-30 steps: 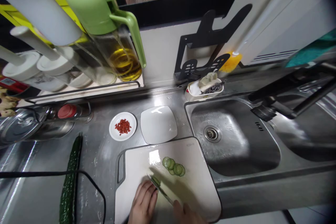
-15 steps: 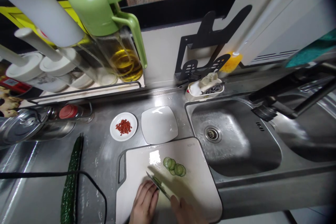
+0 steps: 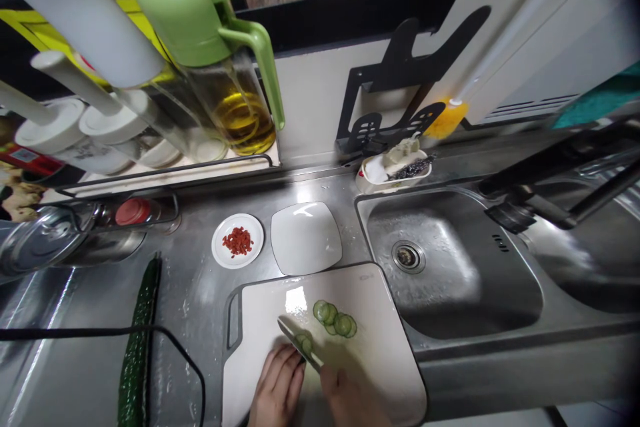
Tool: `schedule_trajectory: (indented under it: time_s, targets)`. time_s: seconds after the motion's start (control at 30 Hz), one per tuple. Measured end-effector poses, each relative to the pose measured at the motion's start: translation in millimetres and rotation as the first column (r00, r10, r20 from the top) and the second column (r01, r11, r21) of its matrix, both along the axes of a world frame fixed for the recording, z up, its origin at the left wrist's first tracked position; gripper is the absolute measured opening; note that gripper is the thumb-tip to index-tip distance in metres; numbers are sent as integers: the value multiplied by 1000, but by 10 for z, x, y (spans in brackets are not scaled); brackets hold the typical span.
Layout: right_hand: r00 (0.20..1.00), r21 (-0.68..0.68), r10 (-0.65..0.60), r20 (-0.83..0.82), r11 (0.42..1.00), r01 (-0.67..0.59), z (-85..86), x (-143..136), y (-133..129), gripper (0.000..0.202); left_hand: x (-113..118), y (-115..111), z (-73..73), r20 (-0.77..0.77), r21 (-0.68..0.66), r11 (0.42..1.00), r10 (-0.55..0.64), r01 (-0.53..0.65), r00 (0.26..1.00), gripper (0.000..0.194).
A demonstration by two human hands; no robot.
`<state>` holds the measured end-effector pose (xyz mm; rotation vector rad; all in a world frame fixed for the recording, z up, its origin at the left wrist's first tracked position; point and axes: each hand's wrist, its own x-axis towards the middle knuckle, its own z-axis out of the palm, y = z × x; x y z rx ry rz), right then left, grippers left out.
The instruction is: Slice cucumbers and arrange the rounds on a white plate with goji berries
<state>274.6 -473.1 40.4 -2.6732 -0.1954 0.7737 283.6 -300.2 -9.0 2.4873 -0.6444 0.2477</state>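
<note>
My right hand is wrapped round the handle of a kitchen knife, whose blade slants up and left over the white cutting board. Curled fingers of my left hand press on a piece of cucumber just left of the blade; most of that piece is hidden under them. Freshly cut cucumber slices lie against the right side of the blade. Farther up the board, several overlapping round cucumber slices form a short row.
Behind the board stand a square white plate and a small dish of red berries. A whole cucumber lies left, crossed by a black cable. The sink is right. An oil jug stands on the back shelf.
The knife blade has tipped and its end has risen slightly, with slices now showing more plainly beside it. My left hand stays in nearly the same place.
</note>
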Motion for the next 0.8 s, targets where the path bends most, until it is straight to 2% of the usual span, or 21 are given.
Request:
schedule_trajectory:
  time_s: [0.07,0.13,0.4,0.5,0.57,0.7,0.8]
  targets:
    - [997,-91,69,-34,993,-71,-12,30,37,44,-1,0,-2,-9,-6,1000,4,-4,1000,25]
    - [993,-118,102,-65,987,-109,-33,48,59,44,-3,-2,-5,-5,-12,1000,9,-9,1000,24]
    - [995,-86,92,-48,992,-96,-123,42,26,48,-6,-33,5,-5,-43,998,53,-53,999,22]
    - [989,-69,92,-118,993,-101,-157,47,-40,55,-24,-32,-10,-12,-50,997,62,-63,998,22]
    - [988,-45,47,-147,997,-55,-164,46,-103,57,-43,-23,-26,-43,-52,997,59,-61,997,23]
    - [989,-30,-88,-122,996,85,-84,13,-212,60,-77,0,-46,-92,-45,997,55,-59,994,24]
    - [991,-69,-46,-127,997,37,17,-56,-222,61,-76,7,-37,-83,-39,997,61,-65,995,24]
